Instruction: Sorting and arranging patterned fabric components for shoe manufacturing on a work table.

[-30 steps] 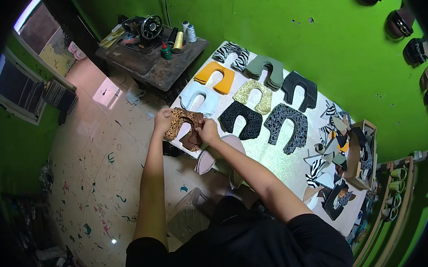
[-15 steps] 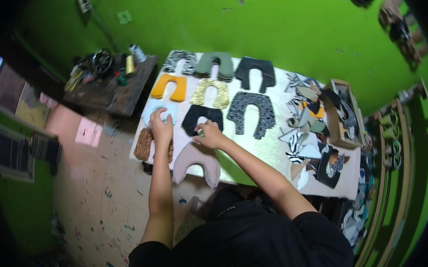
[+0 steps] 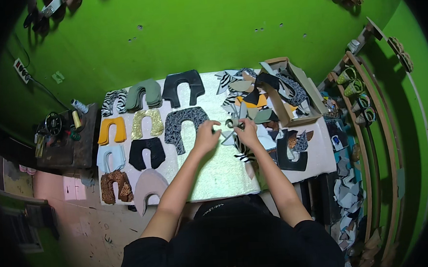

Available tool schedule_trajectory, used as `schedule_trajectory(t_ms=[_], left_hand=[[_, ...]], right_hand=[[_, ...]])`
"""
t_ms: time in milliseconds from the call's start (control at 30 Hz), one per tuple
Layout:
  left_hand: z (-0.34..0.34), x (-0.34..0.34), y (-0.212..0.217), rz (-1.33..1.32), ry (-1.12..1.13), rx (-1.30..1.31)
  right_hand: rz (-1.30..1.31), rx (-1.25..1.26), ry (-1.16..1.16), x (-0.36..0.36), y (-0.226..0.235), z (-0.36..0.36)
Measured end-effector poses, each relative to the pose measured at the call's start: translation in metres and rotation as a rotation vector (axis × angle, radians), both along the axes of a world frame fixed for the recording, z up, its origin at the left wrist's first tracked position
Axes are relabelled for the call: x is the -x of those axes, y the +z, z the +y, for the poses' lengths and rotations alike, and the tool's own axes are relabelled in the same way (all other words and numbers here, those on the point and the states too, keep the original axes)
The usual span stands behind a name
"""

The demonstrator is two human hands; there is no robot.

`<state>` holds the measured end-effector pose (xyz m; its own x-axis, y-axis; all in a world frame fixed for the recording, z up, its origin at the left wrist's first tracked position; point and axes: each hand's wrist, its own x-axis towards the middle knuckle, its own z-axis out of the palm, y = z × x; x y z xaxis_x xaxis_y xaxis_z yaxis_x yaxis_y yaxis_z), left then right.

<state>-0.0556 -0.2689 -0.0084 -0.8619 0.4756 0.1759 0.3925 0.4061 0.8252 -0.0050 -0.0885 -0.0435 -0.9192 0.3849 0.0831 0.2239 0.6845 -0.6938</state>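
Observation:
Above the bare shiny middle of the table (image 3: 216, 177), my right hand (image 3: 248, 133) pinches a small pale grey-green roll (image 3: 231, 123), ring-shaped like tape. My left hand (image 3: 207, 137) hovers beside it, thumb and forefinger apart. Nearest to the left hand is a grey-and-black patterned U-shaped piece (image 3: 174, 128). Further left lie stacks of U-shaped cut pieces: black (image 3: 138, 157), gold (image 3: 138, 125), orange (image 3: 106, 131), light blue (image 3: 103, 161), brown patterned (image 3: 108, 192) and pink (image 3: 149, 183). At the back are zebra-striped (image 3: 108, 102), green (image 3: 137, 95) and dark (image 3: 172, 85) ones.
Loose offcuts (image 3: 251, 100) spread over the table's right part, next to a cardboard box (image 3: 313, 92) of scraps. To the left stands a dark side table (image 3: 70, 153) with thread spools (image 3: 76, 120). A wooden rack (image 3: 371, 173) with sandals (image 3: 353, 88) is at right.
Both hands have moved right, away from the light blue and black stacks, to the middle of the table. The view has swung right. The small roll now shows clearly in my right hand.

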Motion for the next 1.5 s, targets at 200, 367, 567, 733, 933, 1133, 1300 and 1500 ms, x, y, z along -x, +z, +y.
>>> schedule_trajectory(t_ms=[200, 367, 567, 733, 933, 1133, 1300, 1500], left_hand=[[0.075, 0.004, -0.032, 0.009, -0.096, 0.041], [0.093, 0.018, -0.061, 0.106, 0.061, 0.28], [0.096, 0.021, -0.057, 0.09, 0.141, 0.366], [0.096, 0.005, -0.043, 0.156, -0.073, 0.203], [0.104, -0.008, -0.018, 0.026, -0.185, 0.203], [0.139, 0.008, -0.018, 0.231, -0.15, 0.194], [0.147, 0.001, -0.037, 0.357, -0.265, 0.39], [0.125, -0.008, -0.047, 0.289, -0.098, 0.522]], right_hand=[[0.111, 0.025, -0.134, 0.031, -0.006, 0.086], [-0.033, 0.006, 0.02, 0.069, 0.017, 0.118], [-0.115, 0.019, 0.056, 0.107, -0.006, 0.138], [-0.049, -0.007, 0.045, 0.125, 0.004, 0.143], [-0.26, 0.264, 0.099, 0.138, 0.016, 0.142], [-0.346, 0.029, 0.065, 0.148, -0.015, 0.149], [-0.024, 0.194, 0.166, 0.148, 0.002, 0.155], [-0.114, 0.442, 0.194, 0.097, 0.033, 0.172]])
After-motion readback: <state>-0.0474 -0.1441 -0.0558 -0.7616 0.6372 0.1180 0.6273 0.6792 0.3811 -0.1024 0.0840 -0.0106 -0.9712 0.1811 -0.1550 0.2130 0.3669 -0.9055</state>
